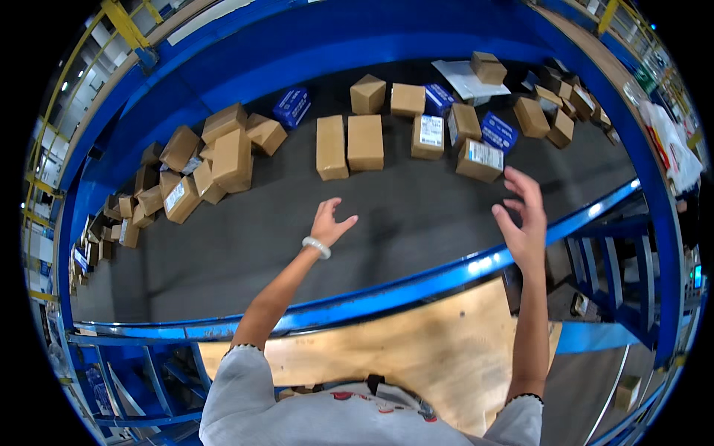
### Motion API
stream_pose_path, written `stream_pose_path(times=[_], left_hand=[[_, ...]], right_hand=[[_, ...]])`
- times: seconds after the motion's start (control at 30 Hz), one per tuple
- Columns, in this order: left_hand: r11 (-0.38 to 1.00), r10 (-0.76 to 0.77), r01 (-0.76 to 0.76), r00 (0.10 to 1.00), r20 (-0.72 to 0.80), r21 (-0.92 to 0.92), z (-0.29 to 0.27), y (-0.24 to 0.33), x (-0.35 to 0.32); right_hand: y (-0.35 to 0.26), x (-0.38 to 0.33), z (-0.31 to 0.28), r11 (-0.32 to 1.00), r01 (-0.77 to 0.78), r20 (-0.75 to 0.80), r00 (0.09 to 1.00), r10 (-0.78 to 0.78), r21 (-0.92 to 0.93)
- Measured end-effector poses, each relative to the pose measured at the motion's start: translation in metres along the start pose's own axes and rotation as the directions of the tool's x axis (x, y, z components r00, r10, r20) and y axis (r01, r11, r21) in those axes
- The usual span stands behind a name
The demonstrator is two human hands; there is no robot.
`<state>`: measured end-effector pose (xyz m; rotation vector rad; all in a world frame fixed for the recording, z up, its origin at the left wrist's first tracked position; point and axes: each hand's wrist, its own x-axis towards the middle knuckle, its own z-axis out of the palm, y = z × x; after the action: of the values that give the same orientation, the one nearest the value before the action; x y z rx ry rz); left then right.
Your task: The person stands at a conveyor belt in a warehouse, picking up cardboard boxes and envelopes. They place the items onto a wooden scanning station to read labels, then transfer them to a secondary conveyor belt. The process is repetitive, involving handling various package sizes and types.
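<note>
Over the dark conveyor belt (260,245) both of my arms reach forward. My left hand (329,223), with a pale bangle at its wrist, hovers with thumb and fingers apart, holding nothing. Beyond it stand two tall brown cartons (332,149) side by side. My right hand (523,215) is held further right, fingers curved and spread, with nothing in it. Its fingertips are nearest a brown box with a white label (480,160); whether they touch it I cannot tell. Just behind that lies a blue and white box (498,131). Another labelled brown carton (428,137) stands to its left.
Brown cartons (232,160) crowd the belt's left side, and more boxes (532,117) gather at the far right. A white flat parcel (471,80) lies at the back. The belt's blue metal edge (446,275) runs between me and the belt, above a wooden board (401,334).
</note>
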<state>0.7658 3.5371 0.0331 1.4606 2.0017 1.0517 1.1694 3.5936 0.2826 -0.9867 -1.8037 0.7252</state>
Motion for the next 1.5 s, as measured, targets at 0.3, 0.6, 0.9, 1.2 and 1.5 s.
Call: stream_pose_path(times=[0.3,0.6,0.9,1.2,1.5], left_hand=[[0.715,-0.378,0.361,0.92,-0.103,0.598,0.157,-0.023,0.312],[0.648,-0.361,0.3,0.93,-0.064,0.7,0.175,-0.02,0.281],[-0.222,-0.048,0.585,0.793,0.608,-0.78,0.158,0.123,0.067],[-0.393,0.684,0.919,0.286,0.671,0.009,0.324,0.343,-0.079],[0.1,0.315,0.971,-0.237,0.919,0.216,0.429,0.371,-0.144]], right_hand=[[0.438,0.164,0.016,0.624,-0.016,0.196,0.943,0.269,-0.781],[0.478,0.178,0.067,0.616,-0.041,0.345,0.799,0.493,-0.786],[0.22,0.03,-0.168,0.953,0.01,0.144,0.989,0.035,-0.302],[0.135,-0.369,-0.336,0.295,-0.793,-0.533,0.585,0.611,-0.532],[0.027,-0.477,-0.283,0.278,-0.631,-0.63,-0.441,0.639,0.724]])
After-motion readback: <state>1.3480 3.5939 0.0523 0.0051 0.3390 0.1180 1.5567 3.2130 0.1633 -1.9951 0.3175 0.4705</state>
